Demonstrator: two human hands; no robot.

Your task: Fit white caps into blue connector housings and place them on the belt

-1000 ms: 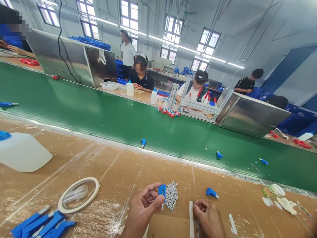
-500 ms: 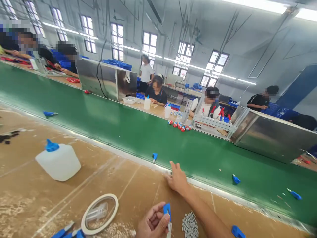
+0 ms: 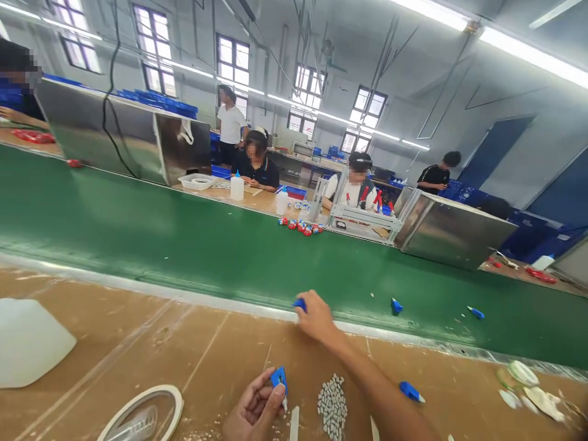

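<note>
Low in the middle, my left hand [image 3: 255,407] pinches a small blue plastic part with a pale tip [image 3: 278,380] between thumb and fingers. My right hand [image 3: 316,316] reaches to the near edge of the green conveyor belt [image 3: 197,245]. Its fingers close around another blue plastic part [image 3: 299,304], mostly covered by the hand. Between my left hand and right forearm lies a heap of small grey pieces [image 3: 332,405]. One more blue part [image 3: 410,392] rests on the brown tabletop [image 3: 215,361], right of my forearm.
Two blue parts, one nearer [image 3: 397,305] and one farther right [image 3: 476,313], lie on the belt. A cream ring [image 3: 180,401] and a translucent bottle [image 3: 32,343] stand at left. Red-and-blue pieces [image 3: 303,227] sit on the belt's far side, where several people work.
My right hand has closed on the blue part lying at the belt's near edge. My left hand still holds its blue part. The view has turned to the right.
</note>
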